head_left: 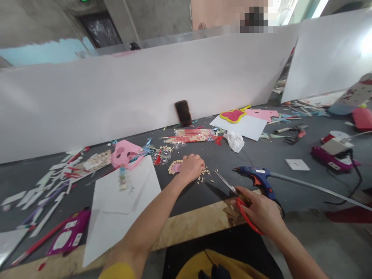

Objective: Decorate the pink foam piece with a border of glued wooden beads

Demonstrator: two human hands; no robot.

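Observation:
My right hand holds a pair of scissors by the red handles, with the metal blades pointing up and to the left over the dark table. My left hand rests low over the table with its fingers curled down; whatever they grip is hidden beneath them. Just left of it, and partly covered by it, lies a small pink piece edged with pale beige bits. Loose beige bits are scattered to the right of my left hand, between it and the scissor tips.
A blue glue gun with a long stick lies right of the scissors. White paper sheets lie at left, near a pink cut-out. Wrapped sticks, a phone and crumpled tissue are farther back, before a white partition.

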